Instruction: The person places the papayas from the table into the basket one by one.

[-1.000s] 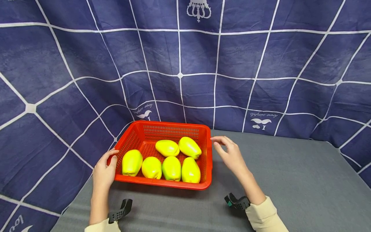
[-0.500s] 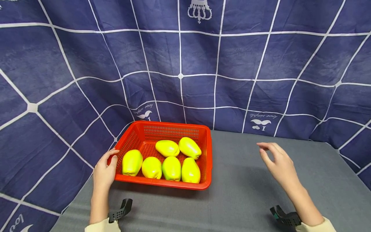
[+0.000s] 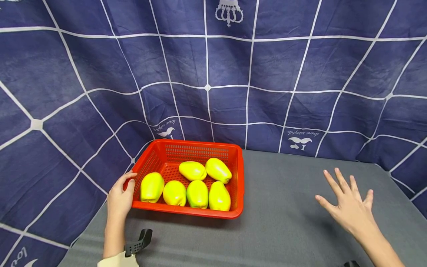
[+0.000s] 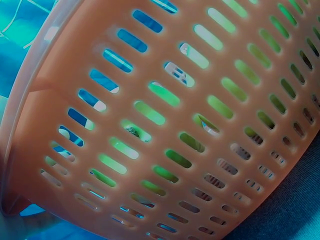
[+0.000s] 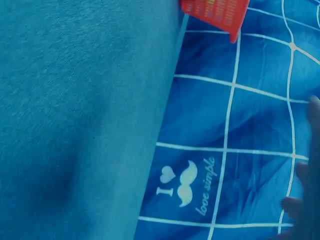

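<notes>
A red plastic basket (image 3: pixel 186 211) with slotted walls sits on the grey tabletop, left of centre in the head view. Inside lie several smooth yellow-green fruits (image 3: pixel 197 194), shaped like papayas; two are at the back and the others line the front. My left hand (image 3: pixel 120 194) grips the basket's left rim, its fingers curled over the edge. The left wrist view is filled by the slotted basket wall (image 4: pixel 145 110), with green fruit showing through. Well to the right of the basket, my right hand (image 3: pixel 350 207) is held over the tabletop with fingers spread, holding nothing.
A blue curtain (image 3: pixel 267 66) with white grid lines hangs behind the table and along its left side. The grey tabletop (image 3: pixel 273 193) stretches right from the basket. Black bands are worn at the wrists, the left one (image 3: pixel 138 243) showing fully.
My right hand has moved right, away from the basket's right side, and its bent fingers have spread wide. The left hand, basket and fruits stay where they were.
</notes>
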A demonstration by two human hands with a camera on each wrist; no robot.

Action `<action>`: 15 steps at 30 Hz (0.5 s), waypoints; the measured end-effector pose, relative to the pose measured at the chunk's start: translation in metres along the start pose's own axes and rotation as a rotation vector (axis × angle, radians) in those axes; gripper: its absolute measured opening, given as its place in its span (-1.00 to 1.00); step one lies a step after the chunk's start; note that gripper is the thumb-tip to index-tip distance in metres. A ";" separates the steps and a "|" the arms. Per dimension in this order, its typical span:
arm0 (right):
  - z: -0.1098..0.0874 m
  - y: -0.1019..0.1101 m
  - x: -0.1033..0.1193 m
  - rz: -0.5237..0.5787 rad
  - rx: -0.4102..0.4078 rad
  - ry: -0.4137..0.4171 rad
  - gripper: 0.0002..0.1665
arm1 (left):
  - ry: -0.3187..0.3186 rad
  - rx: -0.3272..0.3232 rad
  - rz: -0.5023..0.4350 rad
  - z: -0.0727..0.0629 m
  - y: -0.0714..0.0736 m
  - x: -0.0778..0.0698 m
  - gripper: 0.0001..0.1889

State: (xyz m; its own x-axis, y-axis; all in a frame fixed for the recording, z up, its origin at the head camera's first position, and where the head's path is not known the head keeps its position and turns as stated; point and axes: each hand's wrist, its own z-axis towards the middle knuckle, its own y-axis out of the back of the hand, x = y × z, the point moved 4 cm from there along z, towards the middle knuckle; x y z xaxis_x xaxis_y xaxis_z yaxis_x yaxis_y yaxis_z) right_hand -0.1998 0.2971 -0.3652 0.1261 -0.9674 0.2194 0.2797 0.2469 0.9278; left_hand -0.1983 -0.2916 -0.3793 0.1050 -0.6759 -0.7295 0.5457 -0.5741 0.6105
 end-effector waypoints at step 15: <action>-0.011 -0.012 -0.011 -0.032 0.105 -0.029 0.03 | 0.019 -0.042 -0.031 -0.001 0.007 -0.002 -0.66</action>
State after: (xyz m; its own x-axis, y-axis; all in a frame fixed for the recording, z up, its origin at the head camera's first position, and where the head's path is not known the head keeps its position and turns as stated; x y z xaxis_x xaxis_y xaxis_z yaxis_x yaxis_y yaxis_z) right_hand -0.1943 0.3055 -0.3818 0.0907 -0.9764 0.1962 0.1820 0.2100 0.9606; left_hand -0.1936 -0.2938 -0.3736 0.1028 -0.6493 -0.7536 0.5829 -0.5745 0.5746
